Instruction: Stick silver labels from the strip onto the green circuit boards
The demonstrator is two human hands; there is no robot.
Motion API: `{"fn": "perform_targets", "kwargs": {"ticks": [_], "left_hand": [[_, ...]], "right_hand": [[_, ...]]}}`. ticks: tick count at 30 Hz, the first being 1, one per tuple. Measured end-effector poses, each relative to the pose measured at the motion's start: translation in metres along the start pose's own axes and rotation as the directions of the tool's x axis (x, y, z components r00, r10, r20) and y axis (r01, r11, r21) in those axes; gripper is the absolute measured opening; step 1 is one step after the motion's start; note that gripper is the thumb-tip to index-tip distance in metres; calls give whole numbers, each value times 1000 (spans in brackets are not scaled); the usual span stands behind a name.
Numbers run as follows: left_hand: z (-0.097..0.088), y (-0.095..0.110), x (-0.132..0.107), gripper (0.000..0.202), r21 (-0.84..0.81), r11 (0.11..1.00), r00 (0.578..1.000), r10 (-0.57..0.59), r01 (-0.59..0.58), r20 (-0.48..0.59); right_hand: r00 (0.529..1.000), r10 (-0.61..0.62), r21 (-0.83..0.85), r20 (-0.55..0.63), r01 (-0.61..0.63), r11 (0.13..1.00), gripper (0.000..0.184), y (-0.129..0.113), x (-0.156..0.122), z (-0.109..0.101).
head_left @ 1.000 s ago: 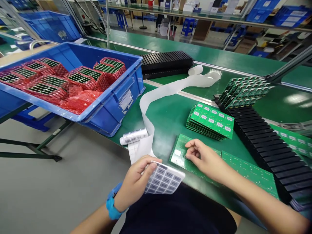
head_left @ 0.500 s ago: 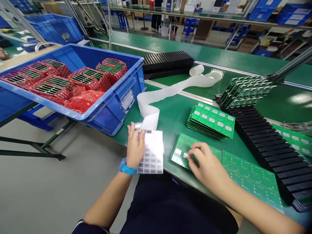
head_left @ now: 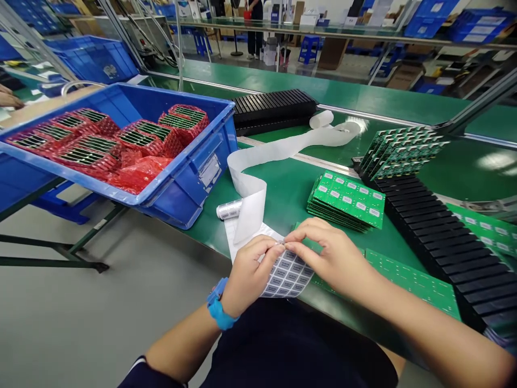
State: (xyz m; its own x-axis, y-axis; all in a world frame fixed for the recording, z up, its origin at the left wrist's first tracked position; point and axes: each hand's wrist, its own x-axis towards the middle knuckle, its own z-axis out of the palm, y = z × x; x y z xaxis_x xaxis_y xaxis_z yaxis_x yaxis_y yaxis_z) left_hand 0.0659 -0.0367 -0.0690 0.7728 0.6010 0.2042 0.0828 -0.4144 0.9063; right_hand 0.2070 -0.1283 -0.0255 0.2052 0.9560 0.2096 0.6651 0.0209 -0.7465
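My left hand (head_left: 251, 269) is closed on a sheet of printed labels (head_left: 287, 277), thumb and fingers pinching its upper part. My right hand (head_left: 329, 253) meets it there, thumb and forefinger pinched on a small label (head_left: 281, 243) at the sheet's edge. The sheet runs back to a label roll (head_left: 229, 209) and a long white backing strip (head_left: 266, 153) that curls across the bench. Beneath and beyond my right hand lie flat green circuit boards (head_left: 412, 280), partly hidden by the hand and forearm. Behind them stands a stack of labelled circuit boards (head_left: 350, 198).
On the left, a blue crate (head_left: 189, 183) holds boards in red bubble wrap (head_left: 139, 137). A black slotted rack (head_left: 432, 231) with upright boards (head_left: 404, 153) runs along the right. Another black rack (head_left: 274, 105) lies at the back. A person (head_left: 255, 27) stands far behind.
My right hand has moved left from the board to the label sheet. My left hand has shifted right and tilted the sheet, uncovering the label roll.
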Motion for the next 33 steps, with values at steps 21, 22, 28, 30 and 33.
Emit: {"fn": "perform_targets", "kwargs": {"ticks": [21,22,28,30,33], "left_hand": [[-18,-9,-25,25,-31,988,983,-152,150,-102],[-17,-9,-26,31,-99,979,980,-185,177,-79],[-9,-5,-28,58,-233,941,969,-238,246,62],[-7,-2,-27,60,-221,945,971,-230,240,69],[-4,1,-24,45,-114,951,952,-273,289,135]], "right_hand": [[848,499,-264,177,-447,854,21,55,-55,-15],[879,453,-314,149,-392,865,20,53,-57,-13],[991,70,-660,-111,-126,741,18,48,-70,-11],[983,146,-493,-110,-181,851,21,51,-74,-20],[911,391,-146,132,-372,917,18,57,-78,-34]]}}
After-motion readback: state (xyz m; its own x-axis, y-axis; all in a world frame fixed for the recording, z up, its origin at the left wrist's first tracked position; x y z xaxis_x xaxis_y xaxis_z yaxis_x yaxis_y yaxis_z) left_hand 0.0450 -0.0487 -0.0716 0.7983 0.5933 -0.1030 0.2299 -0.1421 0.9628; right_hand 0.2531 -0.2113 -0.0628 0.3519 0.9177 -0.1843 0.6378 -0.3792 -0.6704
